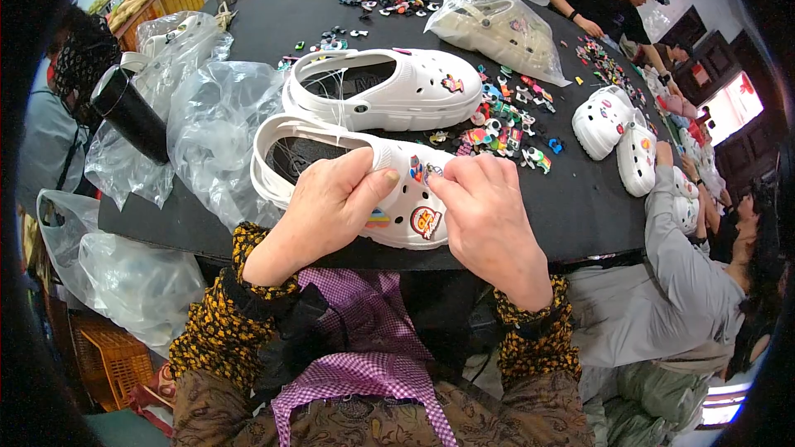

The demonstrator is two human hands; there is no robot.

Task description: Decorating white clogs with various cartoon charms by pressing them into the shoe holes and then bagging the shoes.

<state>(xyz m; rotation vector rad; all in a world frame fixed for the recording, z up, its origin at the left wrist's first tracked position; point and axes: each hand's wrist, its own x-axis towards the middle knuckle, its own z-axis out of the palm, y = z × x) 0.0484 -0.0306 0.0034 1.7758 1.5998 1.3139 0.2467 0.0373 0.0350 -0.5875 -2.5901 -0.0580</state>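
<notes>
Here is the near clog (pixel 331 157), a white foam shoe with a thick sole, a dark footbed and rows of round holes across its toe, lying on its side at the front edge of the dark worktop (pixel 273 8). Small colourful charms (pixel 426 222) already sit in its holes: a round red and yellow one low on the toe, a striped one beside it, and a couple more up near the fingers. The left hand (pixel 323 211) curls over the top of the clog, thumb pressed along the white upper, fingers wrapped round it, gripping it firmly. The right hand (pixel 489 215) lies over the toe, fingers bent and drawn together at the tips, pinching at a small charm (pixel 431 170) by the holes; whether that charm is loose or seated in the hole cannot be told.

Just behind lies a second white clog (pixel 397 87), also on its side, one charm on its toe. To the left, crumpled clear plastic bags (pixel 207 124) and a black cylinder (pixel 128 112). To the right, a scatter of loose charms (pixel 505 120) spreads across the worktop, a filled clear bag (pixel 497 25) beyond it. Farther right, two more white clogs (pixel 617 136) stand with other people seated around the edge.
</notes>
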